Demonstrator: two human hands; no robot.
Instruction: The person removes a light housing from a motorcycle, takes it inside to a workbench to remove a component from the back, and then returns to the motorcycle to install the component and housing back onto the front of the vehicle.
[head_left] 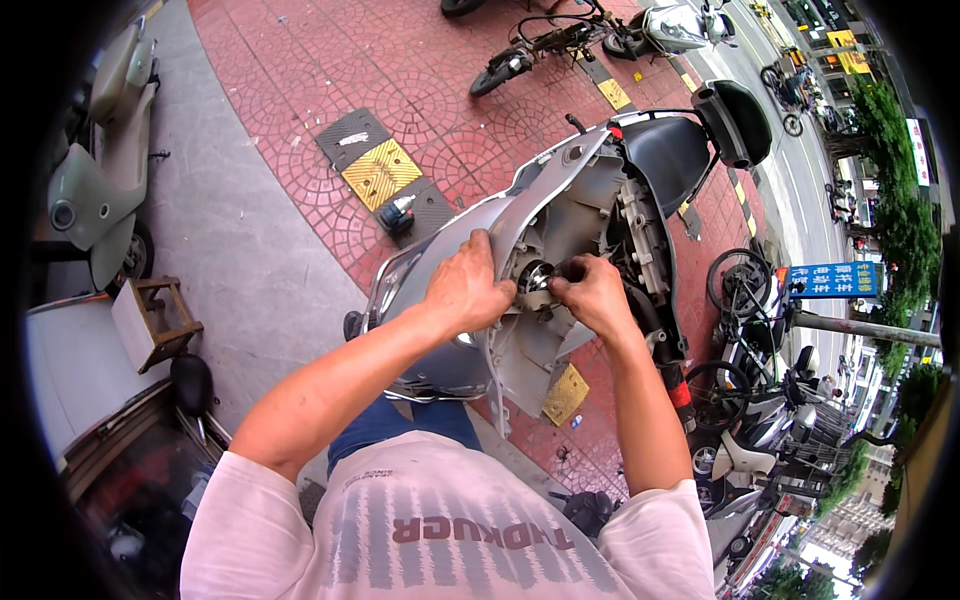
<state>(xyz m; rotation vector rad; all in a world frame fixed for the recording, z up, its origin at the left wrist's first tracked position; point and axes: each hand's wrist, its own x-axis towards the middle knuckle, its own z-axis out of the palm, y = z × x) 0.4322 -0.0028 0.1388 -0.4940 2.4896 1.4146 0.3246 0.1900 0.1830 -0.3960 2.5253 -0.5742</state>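
Observation:
A grey plastic scooter body panel stands open in front of me, showing its dusty, ribbed inner side. My left hand is closed on the panel's left edge, with its index finger extended upward along it. A round, shiny metal-and-plastic fitting sits inside the panel, and my right hand has thumb and fingers pinched on its right side. The fitting's lower part is partly hidden by my fingers. Behind the panel are the scooter's black seat and a dark rear box.
A cordless power tool lies on the tactile paving beyond the scooter. A pale green scooter and a wooden stool stand at left. Other two-wheelers, parked bikes and a blue sign line the upper and right sides.

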